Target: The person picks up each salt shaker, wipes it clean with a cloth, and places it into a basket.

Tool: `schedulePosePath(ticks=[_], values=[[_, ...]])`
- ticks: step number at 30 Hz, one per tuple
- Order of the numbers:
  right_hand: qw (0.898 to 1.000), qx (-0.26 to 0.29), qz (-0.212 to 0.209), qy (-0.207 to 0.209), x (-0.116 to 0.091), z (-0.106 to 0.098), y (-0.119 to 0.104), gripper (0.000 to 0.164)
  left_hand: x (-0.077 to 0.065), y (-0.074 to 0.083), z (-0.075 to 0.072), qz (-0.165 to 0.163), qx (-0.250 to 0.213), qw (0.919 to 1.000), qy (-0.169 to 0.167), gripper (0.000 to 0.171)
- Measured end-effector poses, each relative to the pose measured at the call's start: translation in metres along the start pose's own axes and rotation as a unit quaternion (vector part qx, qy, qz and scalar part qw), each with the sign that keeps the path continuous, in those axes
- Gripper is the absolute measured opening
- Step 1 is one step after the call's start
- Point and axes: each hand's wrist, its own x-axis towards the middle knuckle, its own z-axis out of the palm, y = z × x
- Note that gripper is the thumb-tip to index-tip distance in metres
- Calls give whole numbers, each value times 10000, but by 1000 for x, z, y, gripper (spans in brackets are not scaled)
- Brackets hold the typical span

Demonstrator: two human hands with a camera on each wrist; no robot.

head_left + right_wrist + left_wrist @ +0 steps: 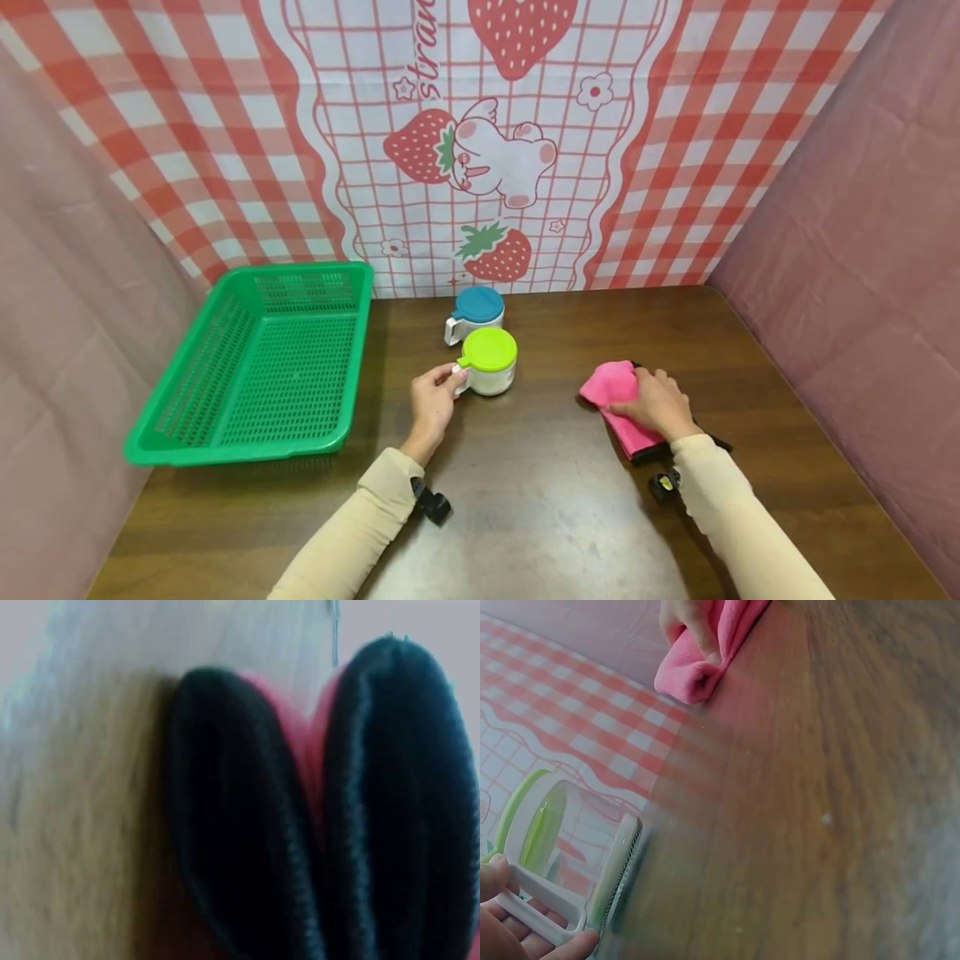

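Note:
My left hand pinches the white handle of a small see-through seasoning jar with a lime-green lid. Close up in the left wrist view, thumb and fingers curl around that handle, and the jar stands at the tabletop. Just behind it is a second jar with a blue lid, its handle pointing left. Over on the right, my right hand grips a folded pink cloth with black edging. Its black-edged folds fill much of the right wrist view, hiding the right fingers there.
A green perforated plastic basket stands at the left of the brown wooden table. A strawberry-patterned checked curtain hangs along the back edge. Pink fabric closes off both sides.

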Motion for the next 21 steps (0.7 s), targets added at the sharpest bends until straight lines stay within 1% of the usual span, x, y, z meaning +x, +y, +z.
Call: schedulePosePath(ticks=[7, 10, 15, 18, 21], values=[[9978, 268, -450, 414, -2, 0, -5, 61, -3, 7, -2, -34, -114, 9999, -3, 19], [9954, 392, -601, 633, -3, 1, -5, 51, -5, 11, -2, -45, -192, 9998, -15, 20], [9895, 609, -833, 1014, -3, 3, -7, 46, -7, 17, -4, -54, -314, 9995, -16, 21], [9850, 768, -997, 1180, -2, 4, -9, 46, -6, 20, -5, -56, -415, 9991, -2, 20], [9813, 840, -1158, 1284, 0, 5, -12, 42, -6, 22, -6, -80, -489, 9988, -2, 19]])
